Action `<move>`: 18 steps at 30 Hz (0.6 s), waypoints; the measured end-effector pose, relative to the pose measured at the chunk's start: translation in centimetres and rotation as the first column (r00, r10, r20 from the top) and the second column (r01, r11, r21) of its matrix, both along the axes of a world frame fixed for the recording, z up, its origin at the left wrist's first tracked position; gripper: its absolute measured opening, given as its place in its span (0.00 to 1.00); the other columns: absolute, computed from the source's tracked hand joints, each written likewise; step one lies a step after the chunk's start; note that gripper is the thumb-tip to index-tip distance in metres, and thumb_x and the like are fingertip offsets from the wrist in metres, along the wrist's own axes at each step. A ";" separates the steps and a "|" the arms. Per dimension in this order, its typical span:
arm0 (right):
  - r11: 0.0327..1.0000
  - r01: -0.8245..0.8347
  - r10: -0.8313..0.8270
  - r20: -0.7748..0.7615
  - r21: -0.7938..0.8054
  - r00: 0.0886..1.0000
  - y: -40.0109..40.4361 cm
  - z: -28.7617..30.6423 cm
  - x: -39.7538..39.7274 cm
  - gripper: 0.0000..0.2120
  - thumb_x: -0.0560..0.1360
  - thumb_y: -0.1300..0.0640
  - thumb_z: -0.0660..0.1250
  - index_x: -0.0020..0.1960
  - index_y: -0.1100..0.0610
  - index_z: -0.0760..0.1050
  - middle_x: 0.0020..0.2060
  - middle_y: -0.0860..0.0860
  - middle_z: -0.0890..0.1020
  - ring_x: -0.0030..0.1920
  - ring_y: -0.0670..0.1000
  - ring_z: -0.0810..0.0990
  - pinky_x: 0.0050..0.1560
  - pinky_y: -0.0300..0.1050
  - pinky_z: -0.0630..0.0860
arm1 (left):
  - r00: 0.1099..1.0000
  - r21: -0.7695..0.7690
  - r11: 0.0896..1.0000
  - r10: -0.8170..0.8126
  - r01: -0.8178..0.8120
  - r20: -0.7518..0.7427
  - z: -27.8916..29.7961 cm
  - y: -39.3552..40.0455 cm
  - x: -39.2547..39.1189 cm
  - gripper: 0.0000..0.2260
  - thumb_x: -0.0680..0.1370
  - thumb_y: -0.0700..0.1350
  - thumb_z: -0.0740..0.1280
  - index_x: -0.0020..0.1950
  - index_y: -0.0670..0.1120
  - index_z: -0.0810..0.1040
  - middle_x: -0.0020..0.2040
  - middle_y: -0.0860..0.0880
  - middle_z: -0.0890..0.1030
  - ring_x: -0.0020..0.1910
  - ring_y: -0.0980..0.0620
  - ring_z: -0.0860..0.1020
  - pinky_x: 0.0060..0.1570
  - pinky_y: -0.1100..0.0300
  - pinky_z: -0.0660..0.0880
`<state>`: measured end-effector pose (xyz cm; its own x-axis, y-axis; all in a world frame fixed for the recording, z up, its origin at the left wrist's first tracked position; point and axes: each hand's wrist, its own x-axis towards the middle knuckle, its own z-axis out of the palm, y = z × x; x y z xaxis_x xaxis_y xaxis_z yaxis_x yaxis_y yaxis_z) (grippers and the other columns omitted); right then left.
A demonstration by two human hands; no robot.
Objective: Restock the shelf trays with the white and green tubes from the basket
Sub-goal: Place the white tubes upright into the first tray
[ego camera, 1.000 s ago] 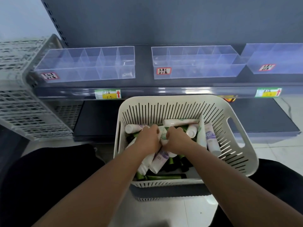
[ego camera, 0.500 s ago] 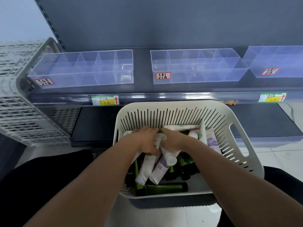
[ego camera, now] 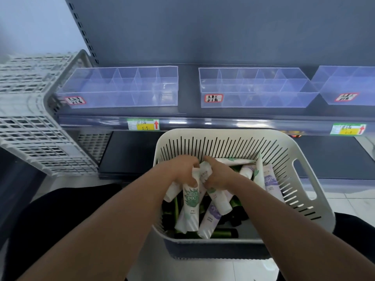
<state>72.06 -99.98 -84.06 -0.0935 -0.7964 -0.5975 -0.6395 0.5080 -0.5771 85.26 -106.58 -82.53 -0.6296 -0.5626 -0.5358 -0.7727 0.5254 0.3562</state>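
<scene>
Head view: white and green tube (ego camera: 189, 207) points down-left.

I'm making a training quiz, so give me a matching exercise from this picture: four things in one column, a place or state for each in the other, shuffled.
1. left hand
2. white basket
3. clear trays
4. grey crate

A. on the shelf, nothing in them
B. far left, beside the shelf
C. below the shelf edge, full of tubes
D. closed on white and green tubes

Pairs: 1-D, 2-C, 3-A, 4-B

Tubes (ego camera: 189, 207) in basket (ego camera: 308, 191), trays (ego camera: 121, 88) behind.
</scene>
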 end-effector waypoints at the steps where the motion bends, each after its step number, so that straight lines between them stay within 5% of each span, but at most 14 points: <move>1: 0.998 0.038 -0.036 0.036 -0.045 0.999 0.3 0.2 0.1 0.45 0.70 0.66 0.70 0.77 0.48 0.50 0.69 0.56 0.70 0.61 0.57 0.75 0.52 0.48 0.77 | 1.000 -0.007 1.000 0.008 -0.008 0.000 0.4 0.0 0.1 0.19 0.71 0.47 0.73 0.60 0.45 0.74 0.51 0.49 0.77 0.49 0.51 0.75 0.47 0.59 0.71; 3: 0.985 0.057 -0.055 0.022 -0.161 0.998 1.0 1.0 0.3 0.36 0.72 0.63 0.69 0.75 0.49 0.58 0.63 0.55 0.77 0.56 0.55 0.79 0.50 0.49 0.80 | 1.000 -0.049 0.999 0.010 -0.011 -0.013 1.5 0.4 0.3 0.14 0.72 0.47 0.72 0.56 0.44 0.78 0.49 0.48 0.79 0.47 0.51 0.76 0.46 0.60 0.70; 6: 0.956 0.033 -0.056 -0.071 -0.292 0.996 1.8 2.7 0.2 0.17 0.76 0.57 0.67 0.64 0.53 0.71 0.50 0.54 0.82 0.39 0.49 0.81 0.34 0.41 0.75 | 0.993 -0.099 0.993 0.057 -0.068 -0.104 3.3 0.9 0.5 0.06 0.74 0.45 0.71 0.49 0.46 0.79 0.42 0.51 0.77 0.43 0.52 0.75 0.41 0.62 0.67; 8: 0.928 0.030 -0.072 -0.099 -0.372 0.993 2.2 4.0 0.1 0.11 0.76 0.54 0.66 0.58 0.54 0.75 0.44 0.53 0.83 0.32 0.46 0.76 0.32 0.40 0.71 | 0.984 -0.138 0.986 0.068 -0.091 -0.165 4.9 1.1 0.8 0.07 0.75 0.44 0.69 0.52 0.47 0.80 0.44 0.52 0.77 0.44 0.53 0.74 0.41 0.61 0.68; 11: 0.881 0.037 -0.122 -0.152 -0.472 0.981 2.3 6.5 -0.1 0.08 0.76 0.53 0.65 0.53 0.53 0.75 0.42 0.51 0.82 0.38 0.50 0.77 0.38 0.41 0.69 | 0.966 -0.218 0.966 0.084 -0.140 -0.246 7.4 1.1 1.4 0.10 0.76 0.43 0.67 0.56 0.48 0.81 0.52 0.50 0.82 0.51 0.50 0.78 0.51 0.58 0.74; 15: 0.805 0.072 -0.225 -0.191 -0.589 0.955 1.6 10.3 0.3 0.04 0.74 0.55 0.66 0.43 0.53 0.72 0.37 0.48 0.77 0.40 0.50 0.75 0.33 0.40 0.66 | 0.905 -0.268 0.926 0.143 -0.265 -0.401 10.6 0.9 2.4 0.09 0.76 0.41 0.68 0.55 0.46 0.82 0.54 0.48 0.82 0.54 0.49 0.78 0.52 0.60 0.73; 18: 0.742 0.058 -0.233 -0.177 -0.668 0.956 0.4 13.7 1.0 0.03 0.74 0.58 0.65 0.45 0.56 0.76 0.39 0.49 0.79 0.41 0.51 0.77 0.36 0.41 0.69 | 0.834 -0.288 0.884 0.178 -0.369 -0.522 13.5 0.2 3.5 0.08 0.75 0.40 0.68 0.53 0.46 0.83 0.53 0.49 0.82 0.52 0.50 0.79 0.52 0.59 0.75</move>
